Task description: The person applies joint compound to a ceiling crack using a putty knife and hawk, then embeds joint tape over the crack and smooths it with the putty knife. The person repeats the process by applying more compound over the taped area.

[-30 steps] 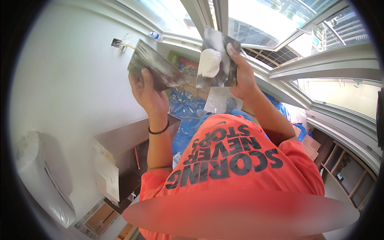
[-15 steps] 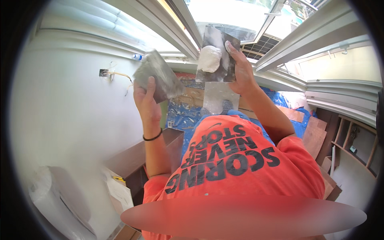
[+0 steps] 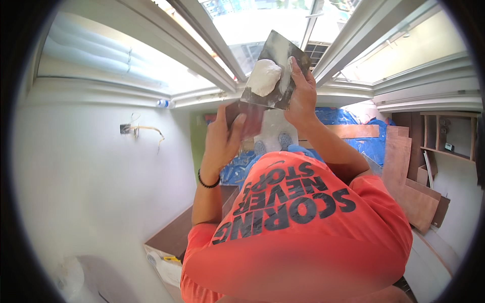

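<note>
My right hand (image 3: 302, 98) grips a dark steel plastering trowel (image 3: 295, 65) by its edge, thumb on top. A thick lump of white putty (image 3: 264, 78) rests on its face, with a smear of the same beside it. Held in my left hand (image 3: 221, 141) is a second flat steel trowel (image 3: 252, 121), which catches a reddish reflection. This one sits just below the near edge of the loaded trowel, partly overlapped by it; whether the two touch I cannot tell. Any handles are hidden from view.
A white wall (image 3: 101, 187) stands on my left, with wires sticking out of an open electrical box (image 3: 125, 129). Windows run along the far side, a small bottle (image 3: 162, 103) on their sill. Blue sheeting (image 3: 336, 117) covers the floor; brown boards (image 3: 399, 166) lie at right.
My left hand has swung right and its trowel has come from beside the wall to under the loaded one. The loaded trowel has tilted clockwise. The view has shifted a little.
</note>
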Demonstrator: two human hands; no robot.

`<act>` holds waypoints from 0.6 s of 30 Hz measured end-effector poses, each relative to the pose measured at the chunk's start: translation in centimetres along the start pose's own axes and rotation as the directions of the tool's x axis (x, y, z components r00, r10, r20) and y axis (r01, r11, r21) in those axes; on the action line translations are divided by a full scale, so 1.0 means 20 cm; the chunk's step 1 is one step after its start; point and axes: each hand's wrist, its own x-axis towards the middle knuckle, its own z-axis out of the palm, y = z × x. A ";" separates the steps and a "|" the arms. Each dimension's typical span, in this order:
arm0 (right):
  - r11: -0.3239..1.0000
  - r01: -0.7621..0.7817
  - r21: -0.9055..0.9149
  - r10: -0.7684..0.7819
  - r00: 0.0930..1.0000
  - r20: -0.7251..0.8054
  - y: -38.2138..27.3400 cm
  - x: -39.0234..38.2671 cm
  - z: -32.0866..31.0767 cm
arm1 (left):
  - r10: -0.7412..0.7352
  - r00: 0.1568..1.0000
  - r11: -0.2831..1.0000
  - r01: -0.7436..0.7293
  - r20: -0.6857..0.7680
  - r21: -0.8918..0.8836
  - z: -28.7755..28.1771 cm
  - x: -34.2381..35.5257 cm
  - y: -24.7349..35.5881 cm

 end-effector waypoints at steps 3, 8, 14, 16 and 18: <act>0.997 0.074 -0.023 -0.074 0.997 -0.012 -0.04 -0.01 -0.03 | 0.121 0.982 0.990 -0.110 -0.145 0.083 -0.10 -0.04 -0.24; 0.976 0.148 -0.161 -0.152 0.988 -0.011 -0.03 -0.13 -0.05 | 0.475 0.878 0.862 -0.451 -0.057 0.231 -0.25 0.00 0.11; 0.986 0.151 -0.068 -0.155 0.987 -0.050 0.00 -0.24 0.00 | 0.701 0.648 0.524 -0.752 0.299 0.401 -0.21 0.11 0.21; 0.960 0.227 -0.161 -0.232 0.973 -0.011 0.00 -0.27 -0.03 | 0.704 0.616 0.496 -0.783 0.354 0.376 -0.15 0.11 0.16; 0.878 0.288 -0.383 -0.311 0.950 0.000 -0.02 -0.29 -0.03 | 0.685 0.598 0.489 -0.801 0.417 0.345 -0.12 0.10 0.12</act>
